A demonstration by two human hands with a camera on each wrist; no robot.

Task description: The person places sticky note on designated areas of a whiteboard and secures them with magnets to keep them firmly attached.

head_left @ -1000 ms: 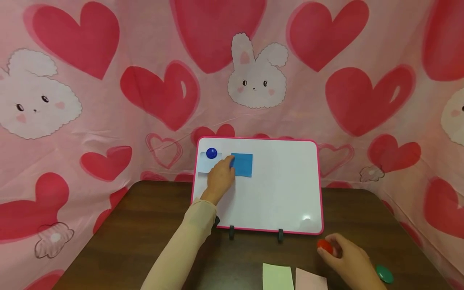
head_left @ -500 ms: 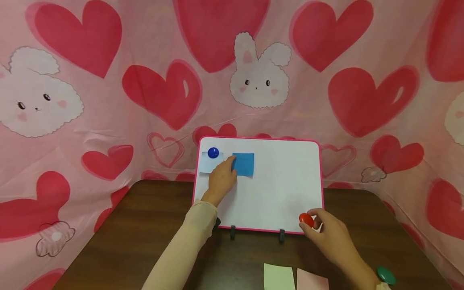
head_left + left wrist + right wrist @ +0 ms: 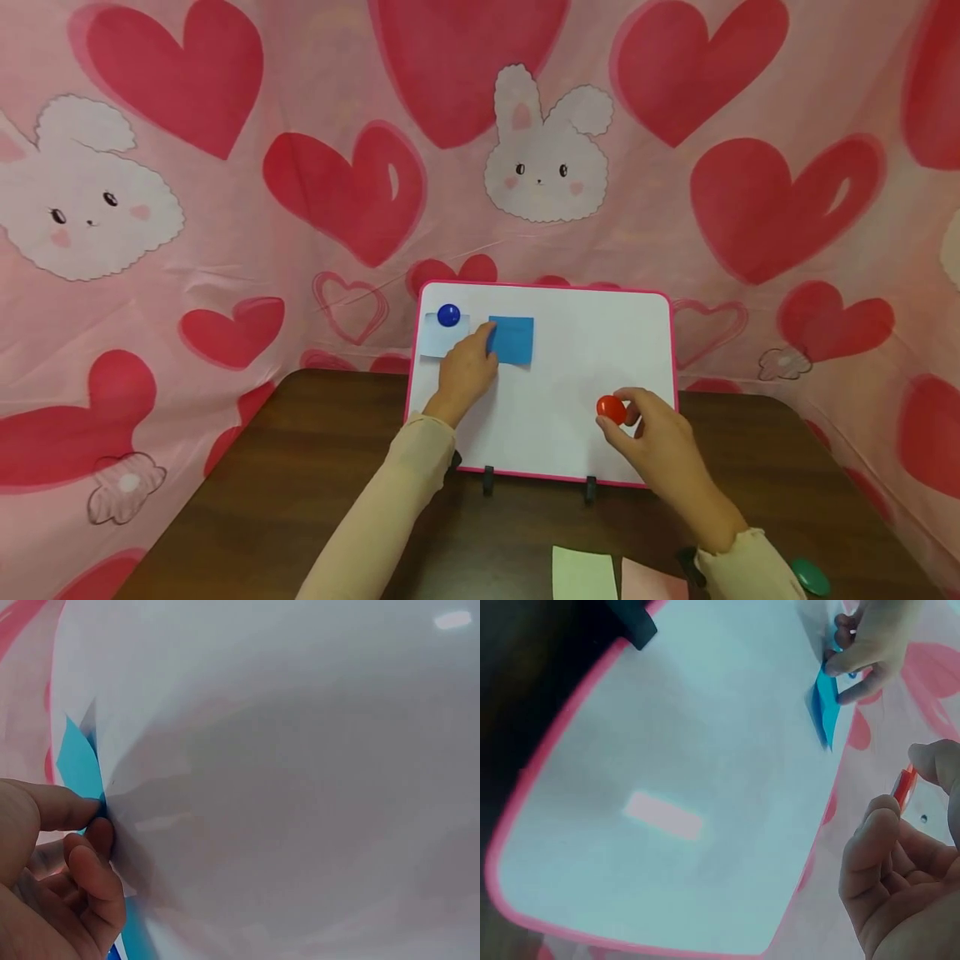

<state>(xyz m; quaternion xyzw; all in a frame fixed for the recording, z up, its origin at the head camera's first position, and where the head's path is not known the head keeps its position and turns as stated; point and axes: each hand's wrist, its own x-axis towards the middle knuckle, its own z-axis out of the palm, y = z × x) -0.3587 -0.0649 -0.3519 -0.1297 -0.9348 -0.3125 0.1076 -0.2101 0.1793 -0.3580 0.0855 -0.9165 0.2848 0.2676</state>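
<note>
My left hand (image 3: 467, 373) pinches the left edge of a blue paper note (image 3: 513, 340) at the whiteboard (image 3: 555, 425). In the left wrist view the thumb and a finger meet on the blue note (image 3: 81, 761), and its free part bends away from the board. A round red magnet (image 3: 611, 409) is pinched between the thumb and fingers of my right hand (image 3: 660, 437), in front of the board's lower right. The right wrist view shows the red magnet (image 3: 904, 787) edge-on, apart from the board.
A pale blue note (image 3: 442, 337) hangs at the board's upper left under a dark blue magnet (image 3: 448, 315). Black feet (image 3: 488, 481) support the board. A green note (image 3: 583, 573), a pink note (image 3: 652, 581) and a green magnet (image 3: 811, 576) lie on the dark table (image 3: 300, 467).
My right hand has carried the red magnet up and left, from above the table to in front of the board. The left hand keeps its hold on the blue note.
</note>
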